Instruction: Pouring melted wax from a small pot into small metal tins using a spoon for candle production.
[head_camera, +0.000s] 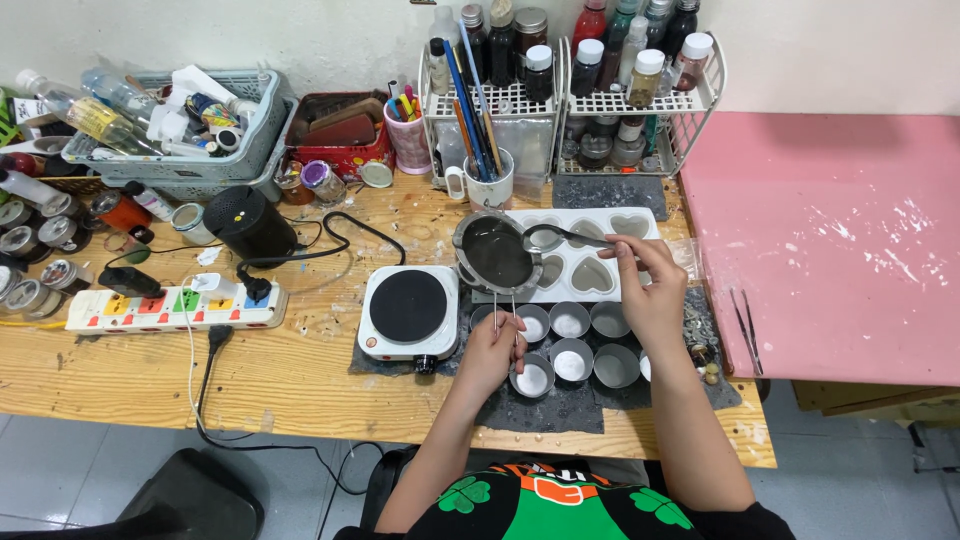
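Left hand (490, 352): closed around the thin wire handle of a small metal pot (496, 252), which is held up at the centre of the frame, tilted, with dark grey liquid inside.
Right hand (648, 288): fingers pinched on the handle of a dark spoon (560, 236), right of centre; the spoon's bowl is seen just beside the pot's rim.
White mould tray (590, 270): heart-shaped cavities, lying on the worktop (300, 370) directly behind the pot and under the spoon; several cavities are seen filled with grey.
Round metal cups (570, 345): set in two rows on a dark mat (560, 408), below the tray, between the two hands; some show white contents.
Hot plate (409, 310): white with a black disc, just left of the pot.
Power strip (175, 305): left of the frame, plugs inserted.
Pink board (840, 230): right of the frame, paint-flecked.
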